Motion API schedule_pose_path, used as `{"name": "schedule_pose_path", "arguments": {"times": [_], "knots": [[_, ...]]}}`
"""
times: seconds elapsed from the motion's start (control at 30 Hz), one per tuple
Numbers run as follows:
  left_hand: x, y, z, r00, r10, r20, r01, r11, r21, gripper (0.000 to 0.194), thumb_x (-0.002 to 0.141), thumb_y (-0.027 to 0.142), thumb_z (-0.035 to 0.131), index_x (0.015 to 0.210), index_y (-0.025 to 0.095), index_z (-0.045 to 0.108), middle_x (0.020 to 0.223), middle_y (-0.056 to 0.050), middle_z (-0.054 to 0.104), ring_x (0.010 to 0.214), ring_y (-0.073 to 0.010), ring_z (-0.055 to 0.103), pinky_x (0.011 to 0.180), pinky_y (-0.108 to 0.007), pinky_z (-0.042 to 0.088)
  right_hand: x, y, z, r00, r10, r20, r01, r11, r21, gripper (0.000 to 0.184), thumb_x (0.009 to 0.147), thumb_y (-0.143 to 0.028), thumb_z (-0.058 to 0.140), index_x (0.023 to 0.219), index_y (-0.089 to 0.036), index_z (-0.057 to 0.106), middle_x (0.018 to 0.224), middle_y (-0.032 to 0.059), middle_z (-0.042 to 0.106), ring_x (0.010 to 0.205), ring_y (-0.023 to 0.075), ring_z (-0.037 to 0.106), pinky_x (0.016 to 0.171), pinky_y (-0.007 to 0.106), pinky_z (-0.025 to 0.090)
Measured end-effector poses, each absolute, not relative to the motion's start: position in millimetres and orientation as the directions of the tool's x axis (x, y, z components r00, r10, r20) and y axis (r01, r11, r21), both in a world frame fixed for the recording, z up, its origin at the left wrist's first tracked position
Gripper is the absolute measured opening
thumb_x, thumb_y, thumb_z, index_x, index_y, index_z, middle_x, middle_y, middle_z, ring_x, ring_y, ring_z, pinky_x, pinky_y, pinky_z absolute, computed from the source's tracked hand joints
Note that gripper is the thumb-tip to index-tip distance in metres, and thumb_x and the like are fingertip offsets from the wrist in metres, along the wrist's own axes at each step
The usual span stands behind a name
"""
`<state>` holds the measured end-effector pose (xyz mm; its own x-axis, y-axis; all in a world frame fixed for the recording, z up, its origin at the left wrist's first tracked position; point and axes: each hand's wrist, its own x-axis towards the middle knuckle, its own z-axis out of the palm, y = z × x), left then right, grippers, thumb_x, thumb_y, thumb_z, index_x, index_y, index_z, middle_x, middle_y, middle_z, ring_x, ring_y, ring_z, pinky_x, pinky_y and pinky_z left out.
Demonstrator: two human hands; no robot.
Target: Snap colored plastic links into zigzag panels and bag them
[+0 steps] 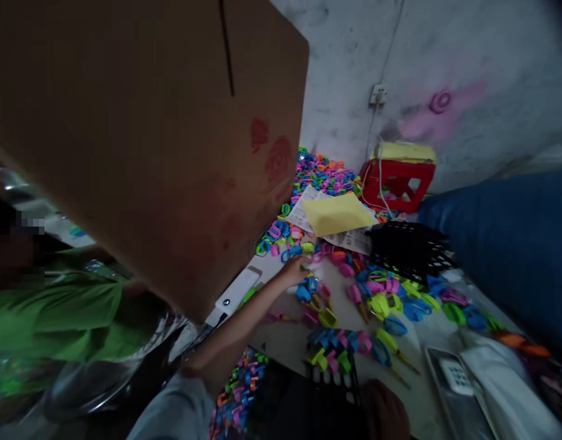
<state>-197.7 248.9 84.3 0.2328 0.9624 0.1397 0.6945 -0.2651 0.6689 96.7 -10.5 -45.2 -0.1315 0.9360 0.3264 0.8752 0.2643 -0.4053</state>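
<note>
A dim room with a scuffed pale wall backs a grey table strewn with colorful plastic pieces. At far left sits a person in a green shirt. A large cardboard box rises over the table's left edge, with a white device beside its lower corner. The left hand reaches to the middle of the table, fingers bent among the plastic pieces; whether it grips one I cannot tell. At the near edge, a black rack carries rows of similar pieces. The right hand is just beside the rack's right side, too dark to tell how far open it is or whether it holds anything. Toward the far edge lie yellow paper, black mesh and a red frame.
</note>
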Motion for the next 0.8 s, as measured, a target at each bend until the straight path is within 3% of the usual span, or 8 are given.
{"name": "schedule_pose_path", "arguments": {"times": [0.1, 0.23, 0.33, 0.43, 0.53, 0.67, 0.8], "knots": [[-154.7, 295.6, 70.8, 0.311, 0.944, 0.110, 0.738, -0.312, 0.598, 0.041, 0.073, 0.011, 0.063, 0.113, 0.014, 0.063, 0.118, -0.012, 0.061, 0.112, -0.0254, 0.056, 0.100, -0.037, 0.043, 99.6, -6.1, -66.9, -0.192, 0.882, 0.431, 0.904, 0.330, -0.272, 0.035, 0.079, -0.013, 0.044, 0.102, -0.019, 0.070, 0.109, 0.0111, 0.069, 0.102, 0.0268, 0.061, 0.089, 0.040, 0.049], [-108.7, 336.4, 63.7, 0.362, 0.930, 0.069, 0.789, -0.345, 0.508, 0.050, 0.074, 0.016, 0.065, 0.124, 0.014, 0.057, 0.129, -0.014, 0.056, 0.121, -0.0284, 0.049, 0.106, -0.039, 0.037, 100.2, -4.4, -83.6, -0.243, 0.859, 0.450, 0.915, 0.357, -0.187, 0.041, 0.074, -0.008, 0.045, 0.104, -0.020, 0.069, 0.111, 0.0092, 0.069, 0.101, 0.0258, 0.061, 0.089, 0.038, 0.047], [-87.8, 352.4, 61.6, 0.366, 0.930, 0.032, 0.820, -0.338, 0.461, 0.040, 0.080, 0.024, 0.066, 0.118, 0.015, 0.060, 0.126, -0.012, 0.058, 0.123, -0.0279, 0.048, 0.108, -0.044, 0.034, 96.3, -4.5, -90.6, -0.229, 0.871, 0.435, 0.932, 0.325, -0.161, 0.044, 0.071, -0.006, 0.047, 0.104, -0.024, 0.069, 0.109, 0.0058, 0.070, 0.099, 0.0253, 0.062, 0.089, 0.037, 0.046], [-79.1, 356.5, 58.5, 0.328, 0.944, -0.018, 0.848, -0.286, 0.447, 0.029, 0.087, 0.032, 0.061, 0.111, 0.014, 0.061, 0.119, -0.010, 0.060, 0.113, -0.0247, 0.055, 0.100, -0.048, 0.041, 92.3, -5.0, -95.0, -0.198, 0.888, 0.415, 0.948, 0.281, -0.150, 0.045, 0.070, -0.005, 0.048, 0.105, -0.026, 0.069, 0.110, 0.0047, 0.070, 0.099, 0.0258, 0.062, 0.088, 0.037, 0.045], [-81.0, 351.8, 55.7, 0.298, 0.953, -0.050, 0.838, -0.236, 0.492, 0.026, 0.089, 0.035, 0.060, 0.104, 0.014, 0.062, 0.110, -0.007, 0.063, 0.101, -0.0206, 0.060, 0.090, -0.044, 0.048, 94.1, -5.0, -96.2, -0.224, 0.890, 0.397, 0.941, 0.304, -0.149, 0.050, 0.069, -0.004, 0.048, 0.109, -0.027, 0.067, 0.114, 0.0041, 0.069, 0.101, 0.0254, 0.061, 0.087, 0.036, 0.044], [-98.5, 334.0, 58.6, 0.270, 0.961, -0.053, 0.751, -0.176, 0.636, 0.021, 0.079, 0.031, 0.067, 0.082, 0.011, 0.066, 0.091, -0.007, 0.067, 0.091, -0.0215, 0.061, 0.083, -0.035, 0.049, 101.1, -5.3, -91.3, -0.295, 0.874, 0.386, 0.903, 0.387, -0.187, 0.054, 0.071, -0.005, 0.048, 0.118, -0.029, 0.063, 0.119, 0.0024, 0.067, 0.103, 0.0241, 0.059, 0.086, 0.035, 0.043], [-129.9, 303.9, 71.8, 0.222, 0.973, -0.065, 0.601, -0.084, 0.795, 0.028, 0.080, 0.041, 0.061, 0.085, 0.013, 0.065, 0.085, -0.005, 0.068, 0.082, -0.0198, 0.062, 0.072, -0.028, 0.050, 99.1, -7.6, -78.8, -0.231, 0.920, 0.317, 0.911, 0.319, -0.260, 0.053, 0.075, -0.006, 0.046, 0.119, -0.030, 0.063, 0.122, 0.0020, 0.065, 0.108, 0.0241, 0.056, 0.090, 0.036, 0.040]]}}
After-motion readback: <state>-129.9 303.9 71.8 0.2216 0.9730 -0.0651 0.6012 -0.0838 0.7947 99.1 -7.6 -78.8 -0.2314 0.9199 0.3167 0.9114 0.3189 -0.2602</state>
